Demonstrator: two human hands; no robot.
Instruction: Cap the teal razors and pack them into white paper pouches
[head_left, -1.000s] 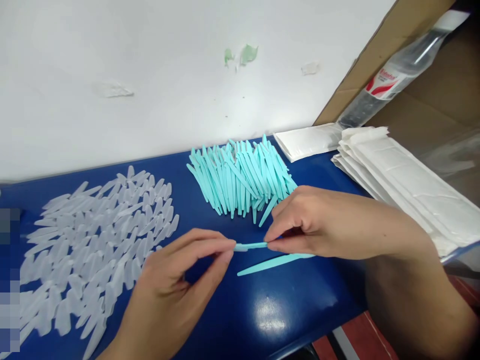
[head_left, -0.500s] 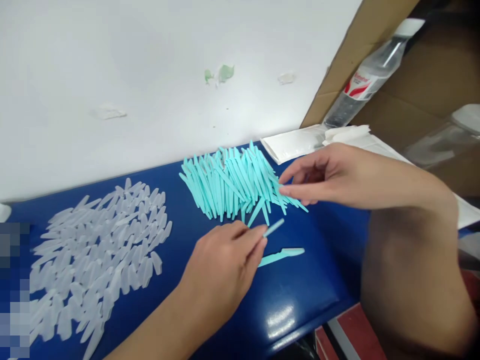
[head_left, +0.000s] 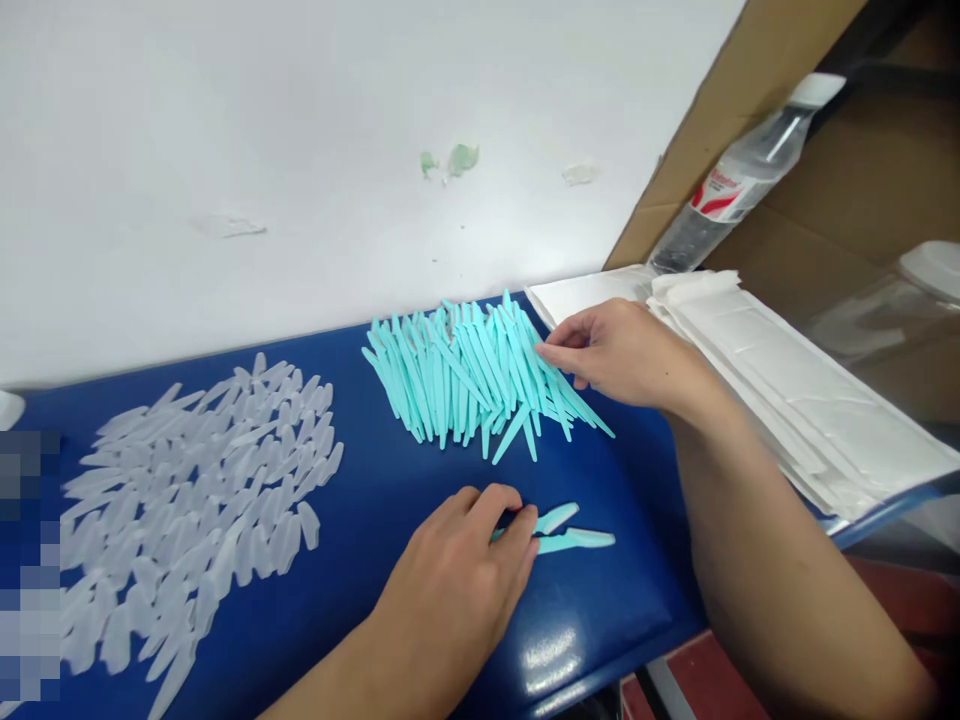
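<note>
My left hand (head_left: 472,550) is low over the blue table, its fingers closed on a turquoise eyebrow razor (head_left: 557,517). Just below that blade lies a second eyebrow razor (head_left: 581,541), partly hidden by the fingertips. My right hand (head_left: 607,350) reaches the right edge of a pile of turquoise eyebrow razors (head_left: 457,375), thumb and forefinger pinched on a razor there. The pinched piece is mostly covered by the fingers. To the left spreads a heap of translucent plastic blade covers (head_left: 202,480).
Behind the blue table (head_left: 600,620) stands a white wall (head_left: 300,150). White padded envelopes (head_left: 810,390) lie at the right. A plastic bottle (head_left: 727,190) leans by the cardboard (head_left: 667,190), with a clear container (head_left: 892,300) farther right.
My left hand has lowered its razor toward the table, beside the one lying there. My right hand has moved left and slightly up onto the pile, its fingers closing.
</note>
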